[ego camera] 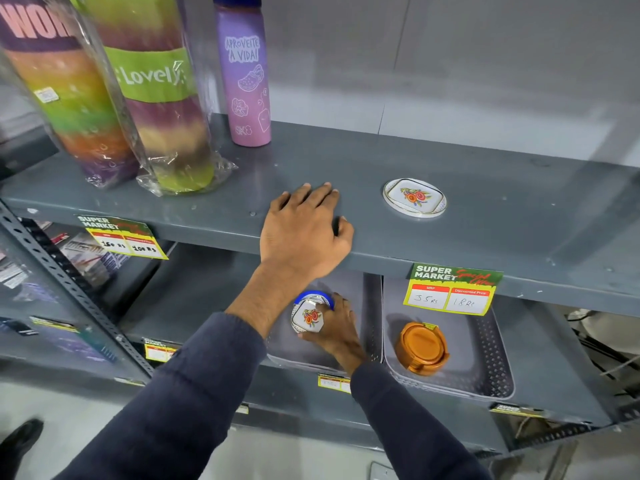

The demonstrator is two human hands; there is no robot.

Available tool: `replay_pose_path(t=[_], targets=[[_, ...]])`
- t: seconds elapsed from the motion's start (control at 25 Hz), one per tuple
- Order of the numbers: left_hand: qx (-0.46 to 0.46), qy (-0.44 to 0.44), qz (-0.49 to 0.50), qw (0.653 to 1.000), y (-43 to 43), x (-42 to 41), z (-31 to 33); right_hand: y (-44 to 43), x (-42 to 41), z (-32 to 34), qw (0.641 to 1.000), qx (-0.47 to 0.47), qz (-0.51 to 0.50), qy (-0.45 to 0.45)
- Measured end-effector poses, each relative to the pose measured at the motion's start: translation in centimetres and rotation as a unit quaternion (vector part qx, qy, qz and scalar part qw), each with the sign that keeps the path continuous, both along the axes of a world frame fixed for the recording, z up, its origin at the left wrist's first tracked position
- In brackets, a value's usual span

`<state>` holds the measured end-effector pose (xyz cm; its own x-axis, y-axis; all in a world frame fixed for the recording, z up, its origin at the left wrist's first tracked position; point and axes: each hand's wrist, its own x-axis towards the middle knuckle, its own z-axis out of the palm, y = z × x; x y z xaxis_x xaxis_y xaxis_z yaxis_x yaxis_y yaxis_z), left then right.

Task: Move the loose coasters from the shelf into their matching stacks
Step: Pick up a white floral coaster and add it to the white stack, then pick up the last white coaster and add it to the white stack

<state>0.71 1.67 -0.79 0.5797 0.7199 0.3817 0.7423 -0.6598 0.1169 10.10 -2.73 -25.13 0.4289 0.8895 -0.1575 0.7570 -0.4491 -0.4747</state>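
Observation:
A loose white coaster [414, 197] with a floral print lies flat on the upper grey shelf [502, 209], right of my left hand [304, 230]. That hand rests palm down on the shelf's front edge, fingers spread, holding nothing. On the lower shelf my right hand [334, 327] grips a matching white floral coaster [308, 317] over a blue-rimmed stack [313, 295] inside the left grey tray [372, 327]. An orange coaster stack [422, 348] stands in the right grey tray [485, 351].
Two tall plastic-wrapped striped bottles [149, 98] and a purple bottle [247, 81] stand at the upper shelf's left. Price tags [450, 292] hang from the shelf edges. A slotted upright [59, 271] runs down the left, with packaged goods behind it.

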Motion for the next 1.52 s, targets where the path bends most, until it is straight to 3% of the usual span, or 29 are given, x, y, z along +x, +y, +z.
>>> replay_pose_path(t=[0.44, 0.52, 0.64, 0.72, 0.84, 0.96, 1.0, 1.08, 1.2, 1.28, 1.36, 1.52], targets=[[-0.006, 0.0, 0.001, 1.0, 0.2, -0.1, -0.1, 0.1, 0.7, 0.2, 0.997, -0.012, 0.042, -0.071], [-0.01, 0.005, -0.004, 1.0, 0.1, -0.1, 0.0, -0.9, 0.5, 1.6, 0.998, 0.022, 0.025, -0.048], [-0.022, 0.01, -0.006, 1.0, 0.0, -0.2, 0.1, -4.3, -0.8, 5.7, 0.986, 0.159, 0.01, -0.04], [-0.025, 0.012, -0.005, 1.0, 0.0, -0.3, 0.1, -7.3, -1.7, 8.7, 0.947, 0.316, 0.029, -0.048], [-0.026, 0.018, -0.01, 0.999, -0.2, -0.3, 0.1, -10.8, -2.3, 14.3, 0.841, 0.533, 0.05, -0.081], [-0.029, 0.016, -0.013, 0.999, -0.2, -0.3, 0.2, -11.0, -0.7, 21.0, 0.787, 0.611, 0.02, -0.086], [-0.029, 0.017, -0.012, 0.999, -0.3, -0.3, 0.3, -10.5, 0.4, 23.0, 0.787, 0.612, -0.001, -0.084], [-0.031, 0.017, -0.008, 0.999, -0.4, -0.4, 0.4, -9.0, 2.7, 26.2, 0.823, 0.562, -0.045, -0.07], [-0.028, 0.013, -0.008, 0.999, -0.5, -0.4, 0.5, -6.4, 6.2, 28.2, 0.925, 0.351, -0.133, -0.061], [-0.027, 0.01, -0.009, 1.0, -0.5, -0.4, 0.6, -5.1, 7.3, 28.1, 0.959, 0.219, -0.174, -0.05], [-0.027, 0.009, -0.008, 1.0, -0.4, -0.4, 0.5, -4.2, 7.8, 27.3, 0.967, 0.173, -0.182, -0.052], [-0.027, 0.006, -0.01, 1.0, -0.4, -0.5, 0.5, -3.7, 8.2, 26.6, 0.958, 0.216, -0.185, -0.047]])
